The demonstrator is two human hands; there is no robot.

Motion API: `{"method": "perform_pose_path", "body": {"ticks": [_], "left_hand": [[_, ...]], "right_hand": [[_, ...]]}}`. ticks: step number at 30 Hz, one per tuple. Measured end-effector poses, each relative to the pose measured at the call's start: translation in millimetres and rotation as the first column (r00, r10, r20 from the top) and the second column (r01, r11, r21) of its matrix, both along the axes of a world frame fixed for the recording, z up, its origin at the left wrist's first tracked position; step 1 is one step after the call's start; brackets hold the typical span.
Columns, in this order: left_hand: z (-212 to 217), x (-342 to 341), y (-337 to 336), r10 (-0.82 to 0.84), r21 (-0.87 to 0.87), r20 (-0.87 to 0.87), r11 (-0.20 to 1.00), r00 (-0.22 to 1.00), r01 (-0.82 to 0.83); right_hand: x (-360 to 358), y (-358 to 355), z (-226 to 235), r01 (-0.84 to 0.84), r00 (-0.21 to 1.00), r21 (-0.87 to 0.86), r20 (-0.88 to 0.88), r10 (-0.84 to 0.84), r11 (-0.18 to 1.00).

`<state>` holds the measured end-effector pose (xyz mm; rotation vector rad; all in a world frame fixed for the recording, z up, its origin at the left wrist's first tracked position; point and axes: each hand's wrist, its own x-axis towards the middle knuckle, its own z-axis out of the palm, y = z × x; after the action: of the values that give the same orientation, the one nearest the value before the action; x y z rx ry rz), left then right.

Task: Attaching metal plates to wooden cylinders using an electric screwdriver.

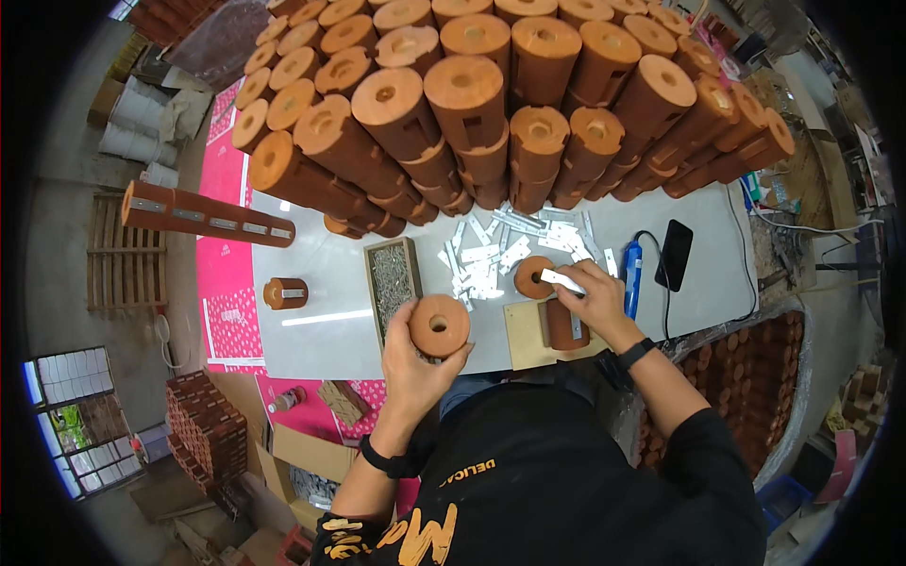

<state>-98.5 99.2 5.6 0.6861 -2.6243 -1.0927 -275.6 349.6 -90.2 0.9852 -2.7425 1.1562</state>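
Note:
My left hand [412, 370] is closed around a reddish-brown wooden cylinder [451, 307], its round end with a centre hole facing up. Pinched in my right hand [604, 307] is a small pale metal plate [562, 280]. Just beyond that plate lies a wooden ring-shaped end [528, 283] with a dark hole. Below the right fingers, a cylinder with a metal plate on its side [568, 330] lies against a light wooden board [523, 332]. Loose metal plates [481, 274] are heaped between my hands and the stacked cylinders.
Tall stacks of wooden cylinders [467, 85] fill the table's far side. A wooden tray of small screws [392, 278] stands left of centre. A blue electric screwdriver [632, 278] and a black phone [673, 255] lie at right. A plated row of cylinders [209, 215] sits at far left.

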Motion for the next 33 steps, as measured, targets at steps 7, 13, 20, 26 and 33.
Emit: {"method": "perform_pose_path", "body": {"ticks": [7,13,20,26,33], "left_hand": [[-18,13,19,-0.029,0.138,0.088,0.99,0.996,0.016],[-23,6,25,-0.067,0.114,0.056,0.992,0.996,0.06],[-28,4,31,-0.077,0.141,0.026,0.987,0.997,0.073],[-26,4,32,-0.11,0.081,0.059,0.991,0.992,0.105],[-29,5,34,-0.114,0.088,0.062,0.99,0.992,0.109]], "right_hand": [[-2,-1,-53,0.023,0.998,0.103,0.054,-0.029,0.994],[0,-5,-51,0.011,0.999,0.111,0.049,-0.016,0.994],[1,-9,-47,0.021,0.999,0.111,0.034,-0.025,0.994],[1,-9,-52,0.02,1.0,0.065,0.003,-0.02,0.998],[2,-7,-52,0.02,0.999,0.082,0.029,-0.023,0.996]]}}
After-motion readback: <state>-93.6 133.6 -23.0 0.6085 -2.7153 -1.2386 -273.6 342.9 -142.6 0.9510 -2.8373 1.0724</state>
